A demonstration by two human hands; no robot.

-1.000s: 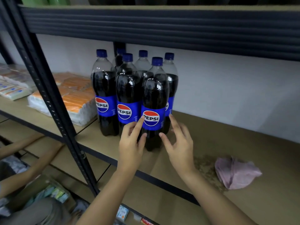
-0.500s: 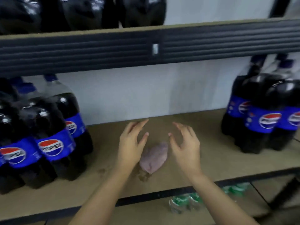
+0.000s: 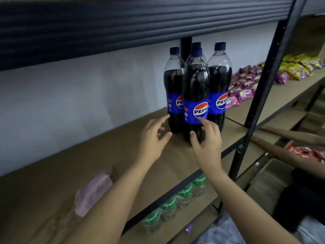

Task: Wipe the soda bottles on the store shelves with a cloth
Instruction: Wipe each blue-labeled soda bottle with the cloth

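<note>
Both bare hands are stretched out toward a cluster of tall clear plastic Pepsi bottles with blue caps and blue labels, filled with dark cola. The bottles stand upright on the brown board shelf, close to the white wall at the back and just left of the black metal upright post. I can make out four of them, one mostly hidden behind the front one.

The left hand hovers just left of the front bottle, fingers spread wide and lightly bent, holding nothing; whether a fingertip brushes the bottle behind it I cannot tell. The right hand is right in front of the front bottle, fingers open and splayed, its forefinger tip up against the lower edge of the label, thumb near the bottle's base. It grips nothing.

A crumpled pale pink cloth lies on the same shelf, well apart from the bottles, down to the left beside the left forearm, with neither hand on it.

On the shelf below stands a row of small clear bottles with green Sprite labels. Past the post, purple and yellow snack packets are piled on the neighbouring shelf.
</note>
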